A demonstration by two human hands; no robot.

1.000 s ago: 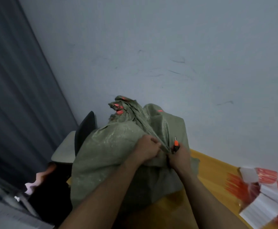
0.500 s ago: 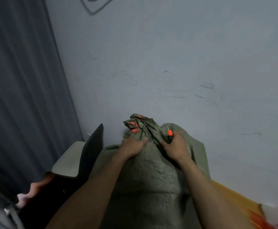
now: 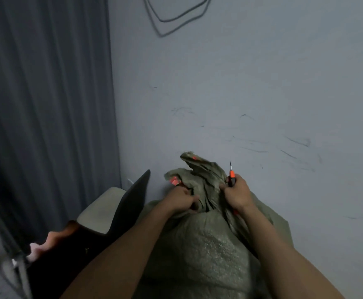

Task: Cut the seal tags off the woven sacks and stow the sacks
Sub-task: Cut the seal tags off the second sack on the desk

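Observation:
A bundle of grey-green woven sacks (image 3: 206, 249) stands upright in front of me against the wall. Its gathered top (image 3: 202, 169) sticks up with orange-red seal tags (image 3: 174, 180) on the folds. My left hand (image 3: 181, 200) grips the sack cloth just below the left side of the neck. My right hand (image 3: 236, 194) grips the right side of the neck and also holds a small cutter with an orange collar (image 3: 231, 174), its thin blade pointing up.
A grey wall (image 3: 262, 93) stands directly behind the sacks, with a looped cable (image 3: 176, 17) hanging high on it. A dark curtain (image 3: 46, 104) fills the left. A black-backed chair with a pale seat (image 3: 120, 209) stands left of the sacks.
The sacks have come up from the wooden table and closer to me. Both hands have slid up to the gathered neck. The table and the red-white packets at the right have left the view.

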